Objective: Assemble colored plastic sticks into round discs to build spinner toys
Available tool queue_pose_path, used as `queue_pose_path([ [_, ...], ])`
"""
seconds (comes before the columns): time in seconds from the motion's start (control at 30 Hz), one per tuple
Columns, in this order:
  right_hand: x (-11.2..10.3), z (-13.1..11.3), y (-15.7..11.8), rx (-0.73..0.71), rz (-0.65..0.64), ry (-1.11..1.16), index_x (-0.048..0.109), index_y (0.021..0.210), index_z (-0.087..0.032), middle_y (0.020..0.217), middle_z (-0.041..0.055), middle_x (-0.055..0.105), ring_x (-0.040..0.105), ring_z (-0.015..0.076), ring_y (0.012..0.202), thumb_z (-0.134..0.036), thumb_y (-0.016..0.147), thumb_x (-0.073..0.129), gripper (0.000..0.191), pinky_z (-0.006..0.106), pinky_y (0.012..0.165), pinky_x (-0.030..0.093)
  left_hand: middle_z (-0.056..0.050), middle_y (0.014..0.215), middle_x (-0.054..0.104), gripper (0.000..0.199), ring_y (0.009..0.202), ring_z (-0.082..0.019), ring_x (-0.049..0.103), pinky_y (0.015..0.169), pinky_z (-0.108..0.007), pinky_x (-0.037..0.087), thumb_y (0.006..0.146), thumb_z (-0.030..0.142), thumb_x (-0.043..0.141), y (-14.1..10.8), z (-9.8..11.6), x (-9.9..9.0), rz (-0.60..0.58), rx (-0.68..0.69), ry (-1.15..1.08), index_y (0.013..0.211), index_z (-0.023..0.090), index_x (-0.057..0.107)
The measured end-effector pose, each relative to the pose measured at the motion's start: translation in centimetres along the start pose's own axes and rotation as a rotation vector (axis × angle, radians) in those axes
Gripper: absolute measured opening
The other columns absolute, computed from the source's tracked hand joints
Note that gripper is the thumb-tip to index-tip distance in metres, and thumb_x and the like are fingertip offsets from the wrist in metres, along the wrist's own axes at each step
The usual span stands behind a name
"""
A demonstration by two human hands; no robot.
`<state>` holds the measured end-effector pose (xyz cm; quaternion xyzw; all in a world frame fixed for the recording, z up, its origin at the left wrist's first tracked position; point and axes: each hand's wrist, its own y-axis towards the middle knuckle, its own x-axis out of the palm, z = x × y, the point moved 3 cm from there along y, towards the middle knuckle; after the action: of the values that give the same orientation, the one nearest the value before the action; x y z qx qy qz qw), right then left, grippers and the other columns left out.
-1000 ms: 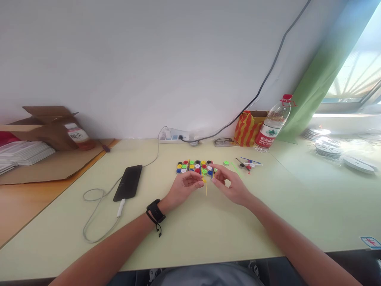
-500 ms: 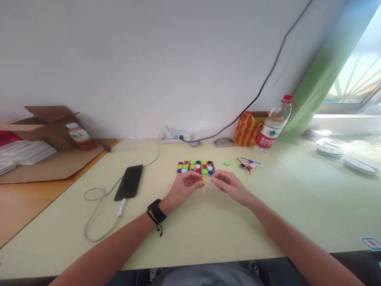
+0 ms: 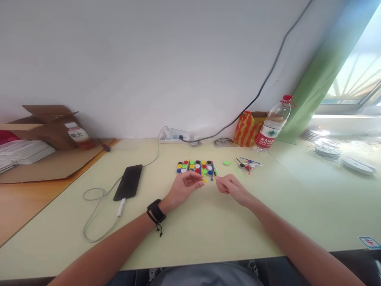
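My left hand (image 3: 187,186) is closed in a loose pinch, thumb and index fingertips at the near end of a thin yellow plastic stick (image 3: 204,180). My right hand (image 3: 232,188) has its fingers curled together beside the near ends of a white stick (image 3: 216,168) and a green one; whatever it pinches is hidden. Just beyond both hands, small coloured discs (image 3: 184,167) lie in close groups with thin sticks between them. A blue stick (image 3: 212,177) points toward me between my hands.
A green disc (image 3: 226,163) and a pile of sticks and discs (image 3: 249,165) lie farther right. A phone (image 3: 128,182) with its cable is at left. Along the wall stand a power strip (image 3: 174,136), glasses (image 3: 224,142), a striped bag (image 3: 244,129) and a water bottle (image 3: 269,129).
My right hand has shifted slightly right, its fingers curling in more, which uncovers the blue stick's end. The yellow stick at my left fingertips reaches less far toward me.
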<state>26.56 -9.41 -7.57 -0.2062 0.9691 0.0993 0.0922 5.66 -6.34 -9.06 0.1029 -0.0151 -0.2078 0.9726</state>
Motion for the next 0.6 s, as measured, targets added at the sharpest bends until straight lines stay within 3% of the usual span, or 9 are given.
queue_pose_path([
  [0.07,-0.3,-0.2,0.1,-0.004,0.061,0.009,0.033,0.055,-0.022,0.055,-0.0051,0.028,0.025,0.0111,0.054,-0.06,0.099,0.053,0.062,0.031,0.054,0.024,-0.007,0.098,0.075,0.03,0.093,-0.02,0.072,0.092,-0.038,0.061,0.08,0.035,0.086,0.0,-0.1,0.0,-0.008,0.001,0.004,0.099,0.016,0.074],
  [0.2,-0.1,-0.5,0.2,-0.026,0.128,0.035,0.05,0.079,-0.022,0.073,-0.0021,0.053,0.044,0.0123,0.062,-0.059,0.09,0.069,0.043,0.028,0.058,0.036,-0.007,0.099,0.075,0.029,0.093,-0.019,0.072,0.092,-0.037,0.061,0.08,0.035,0.087,0.0,0.0,0.1,-0.02,0.004,0.001,0.098,0.016,0.074],
  [0.33,0.5,-0.6,0.2,-0.048,0.099,-0.005,0.052,0.107,-0.024,0.094,0.0015,0.065,0.054,0.0129,0.068,-0.052,0.088,0.074,0.04,0.028,0.063,0.043,-0.007,0.1,0.075,0.028,0.093,-0.019,0.072,0.091,-0.036,0.06,0.08,0.034,0.086,0.0,0.1,0.2,-0.04,0.011,0.0,0.098,0.016,0.074],
  [0.6,0.8,-0.3,0.0,-0.05,0.078,-0.1,0.052,0.125,-0.026,0.099,0.0032,0.07,0.059,0.0147,0.072,-0.041,0.092,0.07,0.04,0.028,0.062,0.047,-0.006,0.102,0.074,0.026,0.096,-0.019,0.072,0.092,-0.035,0.059,0.083,0.032,0.085,-0.1,0.1,0.2,-0.053,0.004,-0.008,0.099,0.017,0.072],
])
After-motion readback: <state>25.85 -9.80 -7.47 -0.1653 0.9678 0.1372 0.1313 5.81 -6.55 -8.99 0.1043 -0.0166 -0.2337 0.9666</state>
